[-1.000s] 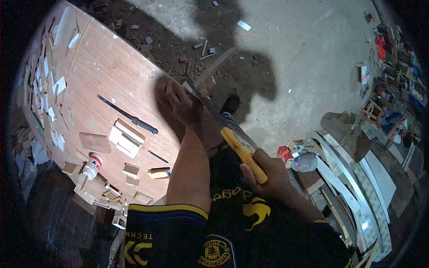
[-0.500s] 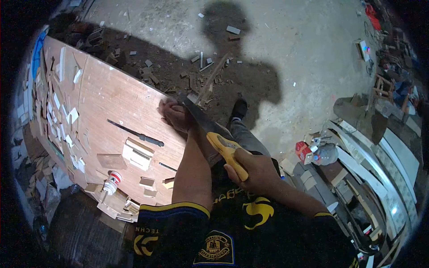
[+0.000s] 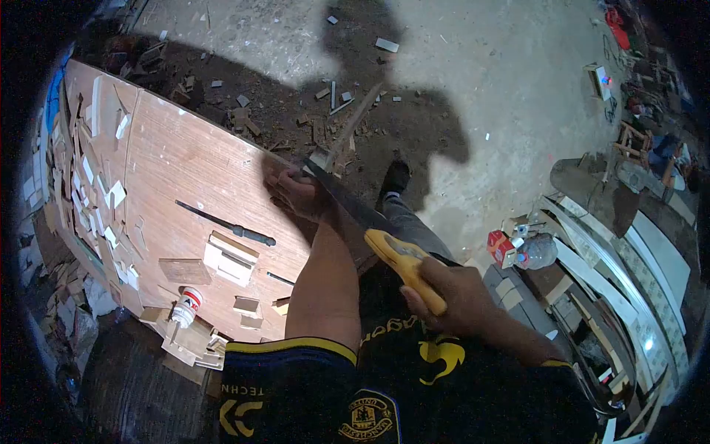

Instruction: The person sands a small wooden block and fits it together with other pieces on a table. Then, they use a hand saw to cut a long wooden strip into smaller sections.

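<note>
My right hand (image 3: 460, 300) is wrapped round the yellow handle of a handsaw (image 3: 403, 259). The saw's dark blade slants up and left, its far end beside my left hand (image 3: 297, 194) at the edge of the wooden table (image 3: 185, 155). The fingers of my left hand are curled in shadow at that edge, and I cannot tell what they hold. On the tabletop near my left forearm lie a dark, slim tool with a handle (image 3: 225, 223) and a pale wooden block with a slot (image 3: 231, 259).
A white bottle with a red label (image 3: 186, 306) is at the table's near side. Small wood offcuts (image 3: 111, 196) cover its left part. Scraps litter the floor (image 3: 473, 96) past the edge. To my right are a clear plastic jug (image 3: 538, 251), a red box (image 3: 501, 248) and long panels (image 3: 651, 296).
My right hand and the saw have drawn back toward my body, down and to the right. My left hand stays at the table edge.
</note>
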{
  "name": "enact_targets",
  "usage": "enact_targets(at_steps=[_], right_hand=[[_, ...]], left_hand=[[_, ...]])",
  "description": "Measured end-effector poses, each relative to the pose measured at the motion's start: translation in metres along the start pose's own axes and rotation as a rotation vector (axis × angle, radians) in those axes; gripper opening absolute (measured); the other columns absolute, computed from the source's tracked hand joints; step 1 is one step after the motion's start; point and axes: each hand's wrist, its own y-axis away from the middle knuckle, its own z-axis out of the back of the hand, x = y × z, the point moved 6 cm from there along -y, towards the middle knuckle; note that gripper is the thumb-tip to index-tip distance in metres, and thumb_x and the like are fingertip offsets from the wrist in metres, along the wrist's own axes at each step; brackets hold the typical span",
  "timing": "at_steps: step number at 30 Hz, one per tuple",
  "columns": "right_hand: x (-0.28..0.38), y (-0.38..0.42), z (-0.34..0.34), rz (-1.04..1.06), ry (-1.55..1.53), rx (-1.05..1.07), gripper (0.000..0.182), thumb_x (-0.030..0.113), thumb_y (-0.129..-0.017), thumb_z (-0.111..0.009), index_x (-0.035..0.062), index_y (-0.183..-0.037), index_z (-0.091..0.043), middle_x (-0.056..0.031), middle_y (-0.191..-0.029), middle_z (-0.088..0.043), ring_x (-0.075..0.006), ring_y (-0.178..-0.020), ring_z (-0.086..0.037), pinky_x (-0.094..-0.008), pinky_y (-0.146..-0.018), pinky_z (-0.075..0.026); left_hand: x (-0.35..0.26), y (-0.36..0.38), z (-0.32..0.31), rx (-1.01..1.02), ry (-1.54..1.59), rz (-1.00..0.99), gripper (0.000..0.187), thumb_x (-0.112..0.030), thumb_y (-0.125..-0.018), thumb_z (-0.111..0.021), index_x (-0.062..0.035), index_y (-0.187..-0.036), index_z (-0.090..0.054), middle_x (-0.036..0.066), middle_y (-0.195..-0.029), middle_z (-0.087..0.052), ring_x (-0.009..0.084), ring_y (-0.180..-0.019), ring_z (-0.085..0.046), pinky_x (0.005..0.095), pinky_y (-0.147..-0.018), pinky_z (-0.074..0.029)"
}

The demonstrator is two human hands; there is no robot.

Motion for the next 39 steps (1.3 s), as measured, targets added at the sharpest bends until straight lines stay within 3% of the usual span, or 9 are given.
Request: enact_targets(at_steps=[8, 17, 20, 23, 25, 32, 34, 37, 39], right_hand=[[0.006, -0.012, 0.009, 0.009, 0.021, 0.012, 0.028, 0.028, -0.088, -0.069, 0.0049, -0.09, -0.053, -0.0134, -0.062, -0.06, -0.0283, -0.053, -0.065, -0.0368, -0.049, -0.049], [0.01, -0.005, 0.027, -0.024, 0.028, 0.034, 0.028, 0.028, -0.088, -0.07, 0.0054, -0.086, -0.052, -0.0106, -0.058, -0.055, -0.0259, -0.048, -0.062, -0.0352, -0.045, -0.046], [0.012, -0.005, 0.024, 0.02, 0.072, 0.054, 0.028, 0.027, -0.086, -0.071, 0.0052, -0.084, -0.053, -0.0104, -0.057, -0.055, -0.0261, -0.047, -0.061, -0.0359, -0.044, -0.046], [0.011, -0.004, 0.025, -0.028, 0.038, 0.025, 0.029, 0.026, -0.085, -0.072, 0.0049, -0.083, -0.052, -0.0105, -0.056, -0.054, -0.0272, -0.046, -0.06, -0.0369, -0.044, -0.045], [0.009, 0.003, 0.029, -0.087, -0.01, -0.003, 0.029, 0.025, -0.084, -0.073, 0.0048, -0.083, -0.052, -0.0106, -0.056, -0.054, -0.0278, -0.045, -0.059, -0.0372, -0.044, -0.045], [0.005, 0.008, 0.023, -0.081, 0.09, 0.106, 0.032, 0.036, -0.086, -0.07, 0.0082, -0.085, -0.055, -0.0135, -0.062, -0.06, -0.035, -0.056, -0.064, -0.0444, -0.052, -0.052], [0.009, 0.008, 0.027, -0.077, 0.073, 0.091, 0.032, 0.036, -0.086, -0.07, 0.0082, -0.084, -0.055, -0.0133, -0.062, -0.06, -0.0346, -0.055, -0.064, -0.0448, -0.051, -0.051], [0.018, 0.014, 0.025, -0.038, 0.084, 0.096, 0.031, 0.034, -0.086, -0.071, 0.0078, -0.083, -0.055, -0.0123, -0.06, -0.059, -0.034, -0.054, -0.064, -0.0444, -0.049, -0.051], [0.017, 0.009, 0.028, -0.035, 0.041, 0.064, 0.029, 0.029, -0.085, -0.073, 0.0064, -0.084, -0.055, -0.0138, -0.062, -0.06, -0.0335, -0.054, -0.065, -0.0432, -0.048, -0.051]], left_hand=[[-0.029, 0.002, 0.031, -0.31, 0.063, -0.313, 0.041, -0.047, -0.087, -0.062, -0.0089, -0.1, -0.053, 0.021, -0.113, -0.056, 0.0404, -0.119, -0.049, 0.0533, -0.097, -0.038], [-0.002, -0.012, -0.004, 0.378, -0.026, 0.427, 0.04, -0.048, -0.089, -0.059, -0.0082, -0.093, -0.06, 0.027, -0.138, -0.048, 0.0444, -0.135, -0.038, 0.0585, -0.112, -0.023], [-0.001, -0.007, 0.0, -0.053, 0.026, -0.057, 0.023, -0.03, -0.093, -0.054, -0.0075, -0.091, -0.06, 0.026, -0.136, -0.05, 0.045, -0.132, -0.041, 0.059, -0.111, -0.025], [0.007, -0.016, -0.004, 0.464, -0.051, 0.508, 0.017, -0.02, -0.093, -0.05, -0.0065, -0.088, -0.059, 0.025, -0.136, -0.05, 0.0453, -0.132, -0.04, 0.0583, -0.111, -0.025], [0.055, 0.004, -0.058, -0.25, 0.051, -0.204, 0.016, -0.018, -0.093, -0.051, -0.0058, -0.086, -0.059, 0.025, -0.135, -0.05, 0.0444, -0.133, -0.039, 0.0583, -0.111, -0.025], [-0.031, -0.006, 0.029, -0.139, 0.011, -0.174, 0.028, -0.033, -0.092, -0.056, -0.006, -0.085, -0.057, 0.025, -0.136, -0.05, 0.045, -0.135, -0.036, 0.0609, -0.113, -0.019], [-0.016, -0.023, 0.011, 0.448, 0.021, 0.481, 0.035, -0.041, -0.091, -0.057, -0.0068, -0.085, -0.057, 0.025, -0.136, -0.049, 0.045, -0.137, -0.034, 0.0611, -0.114, -0.016], [-0.012, 0.002, 0.009, -0.097, -0.012, -0.15, 0.035, -0.042, -0.092, -0.054, -0.0076, -0.085, -0.057, 0.025, -0.136, -0.05, 0.0444, -0.138, -0.033, 0.0614, -0.115, -0.016], [-0.037, -0.027, 0.035, 0.155, 0.034, 0.189, 0.036, -0.043, -0.093, -0.053, -0.0078, -0.085, -0.057, 0.025, -0.135, -0.051, 0.0447, -0.138, -0.033, 0.0619, -0.114, -0.017]])
